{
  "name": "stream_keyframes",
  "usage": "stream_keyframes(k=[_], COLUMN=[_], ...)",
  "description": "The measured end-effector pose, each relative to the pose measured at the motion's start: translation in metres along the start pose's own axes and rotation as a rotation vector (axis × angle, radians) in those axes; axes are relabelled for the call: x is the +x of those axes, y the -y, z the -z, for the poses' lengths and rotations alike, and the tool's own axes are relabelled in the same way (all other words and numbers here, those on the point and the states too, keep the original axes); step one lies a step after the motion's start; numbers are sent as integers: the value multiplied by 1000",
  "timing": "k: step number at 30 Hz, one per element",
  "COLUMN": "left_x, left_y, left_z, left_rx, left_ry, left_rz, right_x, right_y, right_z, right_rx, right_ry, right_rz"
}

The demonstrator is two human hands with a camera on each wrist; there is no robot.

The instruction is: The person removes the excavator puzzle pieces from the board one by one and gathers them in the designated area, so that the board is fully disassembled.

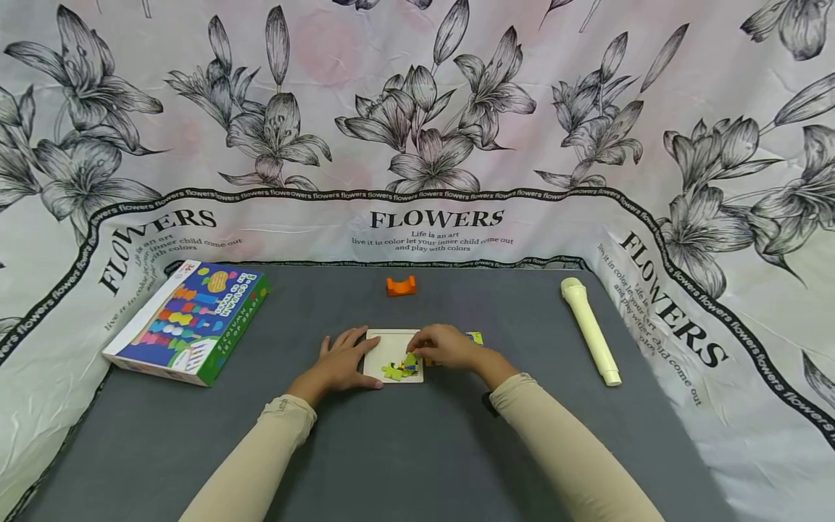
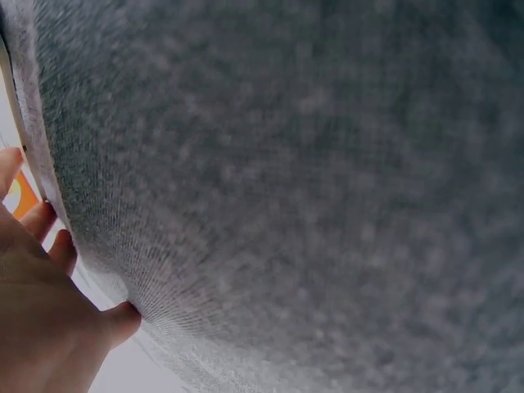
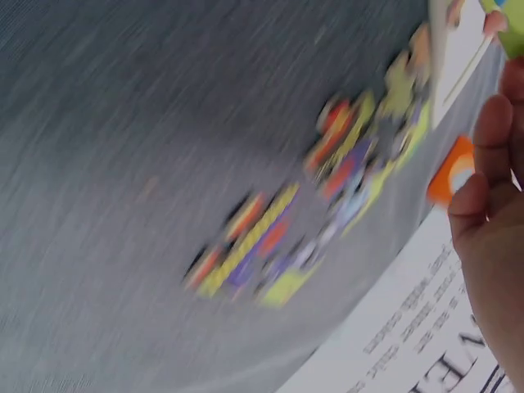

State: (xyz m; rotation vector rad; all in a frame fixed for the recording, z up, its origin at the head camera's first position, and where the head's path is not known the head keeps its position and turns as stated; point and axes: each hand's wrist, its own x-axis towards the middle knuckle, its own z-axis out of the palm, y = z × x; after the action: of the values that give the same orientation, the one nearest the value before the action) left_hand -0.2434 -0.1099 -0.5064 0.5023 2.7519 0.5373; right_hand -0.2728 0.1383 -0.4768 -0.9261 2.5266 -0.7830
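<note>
A shallow white puzzle tray [image 1: 385, 341] lies flat on the grey table, with several green jigsaw pieces [image 1: 393, 372] heaped in its lower right part. My left hand [image 1: 335, 366] rests at the tray's left side, fingers spread, index finger and thumb touching its edge. Over the tray's right side, my right hand [image 1: 449, 346] pinches a green jigsaw piece [image 3: 514, 37] between thumb and fingertips. More colourful jigsaw pieces [image 3: 254, 246] lie on the table right of the tray, blurred in the right wrist view and mostly hidden behind the right hand in the head view.
At the left lies a blue and green toy box [image 1: 196, 319]. A small orange curved object [image 1: 401, 286] sits beyond the tray. Toward the right edge is a cream-coloured tube with a wider head [image 1: 590, 330]. A flower-printed cloth [image 1: 430, 225] borders the table at the back and sides.
</note>
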Motion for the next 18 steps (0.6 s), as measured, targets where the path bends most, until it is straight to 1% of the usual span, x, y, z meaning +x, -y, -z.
stream_keyframes(k=[3,6,10,15,18], left_x=[0,-1,0,0,0], left_y=[1,4,6,5,3], left_z=[0,3,5,1,-1], left_rx=[-7,-9,6,9,4], left_ry=[8,5,1,1,0], left_rz=[-2,-3,-3,-10,-12], right_x=[-12,-17,-20,-22,-25], right_y=[-9,-15,-19,-20,-20], right_z=[8,10,8,3,2], right_rx=[-19,-40,-62,-102,-132], right_ry=[37,67,99,88,76], right_rz=[5,24,30,30,44])
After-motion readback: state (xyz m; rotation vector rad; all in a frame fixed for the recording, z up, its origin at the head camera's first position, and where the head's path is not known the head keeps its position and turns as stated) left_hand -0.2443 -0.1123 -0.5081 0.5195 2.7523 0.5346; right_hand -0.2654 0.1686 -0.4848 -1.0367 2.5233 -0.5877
